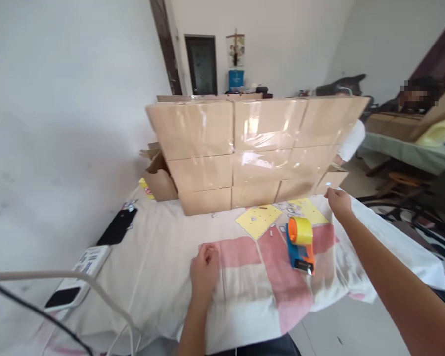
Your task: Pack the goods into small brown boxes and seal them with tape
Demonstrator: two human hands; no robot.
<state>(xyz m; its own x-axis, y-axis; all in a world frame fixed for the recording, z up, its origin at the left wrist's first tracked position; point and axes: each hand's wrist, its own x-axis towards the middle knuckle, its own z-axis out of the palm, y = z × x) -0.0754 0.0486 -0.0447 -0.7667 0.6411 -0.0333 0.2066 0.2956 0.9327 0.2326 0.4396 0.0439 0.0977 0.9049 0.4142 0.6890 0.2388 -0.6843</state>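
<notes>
My left hand (204, 267) hovers near the front of the cloth-covered table, thumb and fingers curled together; anything inside is too small or hidden to name. My right hand (339, 203) is closed in a pinch at the table's right side, by the lower right corner of the cardboard panel; what its fingertips hold, if anything, I cannot make out. A tape dispenser (300, 244) in blue and orange, with a yellow roll, lies between my hands. The tall panel (263, 153) of taped cardboard boxes stands across the table. Small pale pieces (271, 232) are scattered before it.
On the left edge lie a black phone-like slab (117, 226) and a white power strip (82, 269), with cables crossing the lower left. An open cardboard box (161, 180) sits behind the panel. Another person (417, 94) is at a table at right, partly blurred.
</notes>
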